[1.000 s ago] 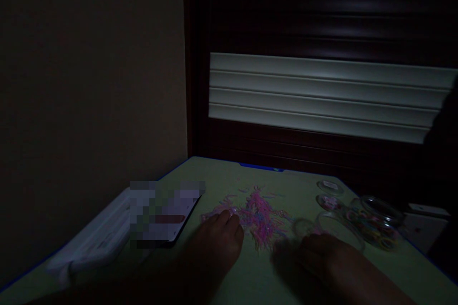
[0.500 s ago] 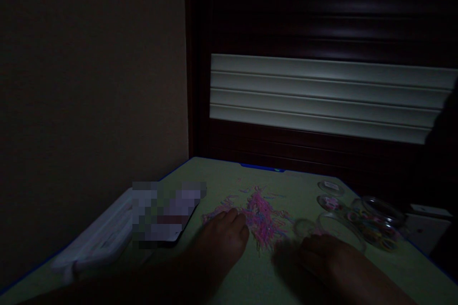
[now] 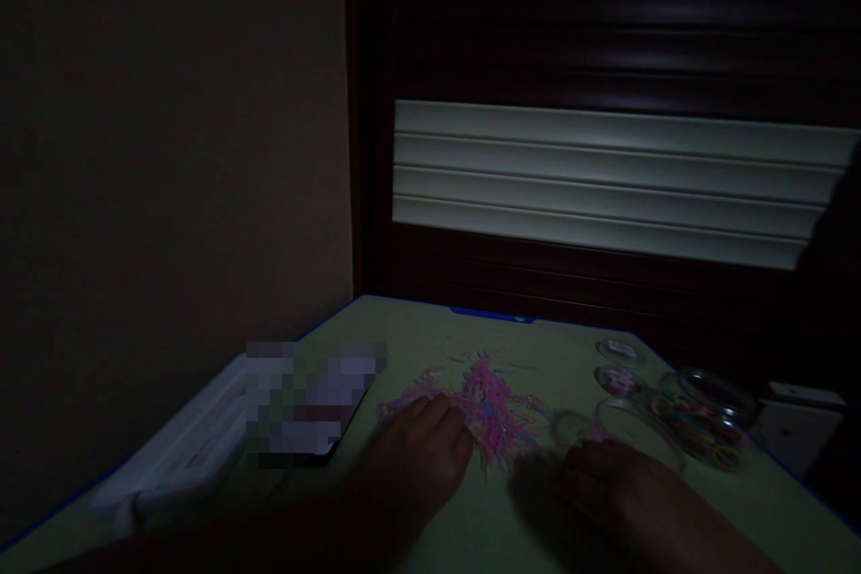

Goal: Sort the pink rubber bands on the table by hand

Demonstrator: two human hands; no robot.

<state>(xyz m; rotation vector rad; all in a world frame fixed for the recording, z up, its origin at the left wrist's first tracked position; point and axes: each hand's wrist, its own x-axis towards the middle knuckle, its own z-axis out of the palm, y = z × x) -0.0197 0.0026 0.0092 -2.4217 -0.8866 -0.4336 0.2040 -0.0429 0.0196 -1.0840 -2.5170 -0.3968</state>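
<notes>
In the dim head view, a loose pile of thin, mostly pink elastic bands (image 3: pixel 494 413) lies mid-table. My left hand (image 3: pixel 430 448) rests against the pile's near left side with its fingers curled down; the fingertips and anything under them are hidden. To the right, my right hand (image 3: pixel 612 484) is low over the table, its fingers bent together beside a clear round container (image 3: pixel 639 417) that has some pink bands near its rim. Whether the fingers grip that container or bands cannot be made out in the dark.
A clear jar of coloured bands (image 3: pixel 706 430) and two small round lids (image 3: pixel 619 351) are at the right, near a white box-like object (image 3: pixel 797 430). On the left are a white plastic tray (image 3: pixel 188 439) and a blurred-out flat item (image 3: pixel 336 399). A wall and slatted panel stand behind.
My left hand has shifted very slightly right along the pile. My right hand stays nearly in place, and the view has moved a touch.
</notes>
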